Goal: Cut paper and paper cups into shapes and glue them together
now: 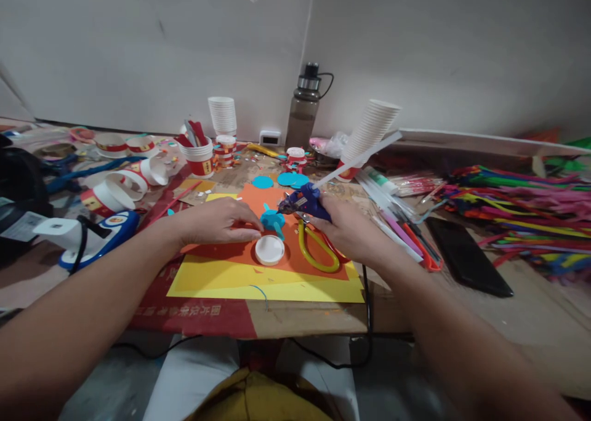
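Note:
My right hand (339,221) is wrapped round a dark blue hot glue gun (302,202), with a long whitish glue stick (360,159) jutting from its back. Its nozzle points left at a blue paper cutout (272,220) with small flaps round it. The bent fingers and thumb of my left hand (221,221) come together at the cutout's left edge. Just in front lies a round white lid-like piece (270,250). Yellow-handled scissors (316,248) lie under my right hand, their blades partly hidden. Beneath are orange paper (295,267) and yellow paper (207,279).
Blue paper discs (292,180) lie behind the cutout. Stacked paper cups (369,135), a water bottle (302,113) and a cup of tools (198,157) stand farther back. A phone (468,255) and coloured pipe cleaners (512,205) are right; cut cups (108,194) are left.

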Motion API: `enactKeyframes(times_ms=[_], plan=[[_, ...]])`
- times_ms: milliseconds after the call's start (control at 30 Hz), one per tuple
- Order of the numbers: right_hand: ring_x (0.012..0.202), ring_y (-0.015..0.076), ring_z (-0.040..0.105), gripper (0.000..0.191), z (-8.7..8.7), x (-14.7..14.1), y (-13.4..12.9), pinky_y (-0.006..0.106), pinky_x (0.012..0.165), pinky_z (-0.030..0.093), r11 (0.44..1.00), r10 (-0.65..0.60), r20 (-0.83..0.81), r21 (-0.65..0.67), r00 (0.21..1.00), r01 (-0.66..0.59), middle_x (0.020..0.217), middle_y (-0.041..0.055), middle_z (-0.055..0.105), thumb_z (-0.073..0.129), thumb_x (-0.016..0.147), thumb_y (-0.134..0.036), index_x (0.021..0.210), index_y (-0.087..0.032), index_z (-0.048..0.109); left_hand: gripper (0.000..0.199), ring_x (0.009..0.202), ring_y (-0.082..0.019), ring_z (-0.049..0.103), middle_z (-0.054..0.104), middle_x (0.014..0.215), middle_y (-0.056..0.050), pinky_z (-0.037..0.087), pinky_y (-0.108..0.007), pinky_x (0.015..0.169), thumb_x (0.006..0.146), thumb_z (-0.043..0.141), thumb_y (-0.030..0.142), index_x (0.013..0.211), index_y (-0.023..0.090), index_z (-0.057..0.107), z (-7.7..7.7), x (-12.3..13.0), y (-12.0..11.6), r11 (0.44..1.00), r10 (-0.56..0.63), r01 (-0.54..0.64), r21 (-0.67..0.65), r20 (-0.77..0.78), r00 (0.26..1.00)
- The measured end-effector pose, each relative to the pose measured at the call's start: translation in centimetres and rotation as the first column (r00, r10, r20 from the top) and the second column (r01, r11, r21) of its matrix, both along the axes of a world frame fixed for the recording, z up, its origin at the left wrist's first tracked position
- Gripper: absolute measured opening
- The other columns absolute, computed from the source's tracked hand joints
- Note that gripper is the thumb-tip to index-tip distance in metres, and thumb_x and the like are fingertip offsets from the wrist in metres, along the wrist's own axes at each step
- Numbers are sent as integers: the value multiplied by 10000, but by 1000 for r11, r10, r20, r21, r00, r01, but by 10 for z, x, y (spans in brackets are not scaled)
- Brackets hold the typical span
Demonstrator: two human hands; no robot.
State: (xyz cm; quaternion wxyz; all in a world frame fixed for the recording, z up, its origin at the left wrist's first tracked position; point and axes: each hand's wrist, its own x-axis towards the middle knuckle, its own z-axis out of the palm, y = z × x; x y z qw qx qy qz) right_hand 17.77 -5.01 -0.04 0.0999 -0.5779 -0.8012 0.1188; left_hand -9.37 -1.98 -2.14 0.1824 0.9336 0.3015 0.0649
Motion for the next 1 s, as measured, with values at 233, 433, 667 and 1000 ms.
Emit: enactKeyframes(times_ms=[233, 433, 667, 1000], plan=[[840, 239, 651, 275, -12, -12, 6, 265, 604, 374, 1000, -13, -11, 3, 1000, 13, 1029, 127, 712, 483, 959, -376, 1128, -174, 562, 353, 990, -168, 666, 734, 1102, -59, 448, -239, 855, 955, 473, 429, 1080, 223, 732, -1, -1, 1, 1000, 8, -8, 6, -30, 1000], [859, 246, 650, 267, -11, -10, 6, 269, 614, 376, 1000, 2, -7, 4, 1000, -2, 1031, 128, 712, 488, 951, -356, 1126, -170, 568, 347, 993, -174, 666, 736, 1099, -57, 447, -243, 851, 954, 478, 427, 1070, 226, 736, -1, -1, 1, 1000, 15, -15, 9, -24, 1000], [848, 237, 639, 245, 1, -2, -3, 269, 632, 379, 999, -14, -2, -35, 1000, 14, 1034, 127, 710, 515, 929, -310, 1111, -168, 596, 332, 988, -163, 664, 734, 1104, -51, 443, -234, 850, 953, 488, 406, 1091, 226, 730, 2, 0, 0, 1000, 10, -11, -26, -19, 1000], [804, 214, 618, 237, -5, -1, -6, 270, 634, 389, 997, 17, -108, -72, 994, -25, 998, 99, 703, 543, 927, -367, 1050, -173, 599, 330, 976, -173, 670, 738, 1089, -49, 440, -242, 837, 940, 501, 419, 1064, 227, 738, 1, 0, 0, 999, 42, -42, -10, -28, 999]])
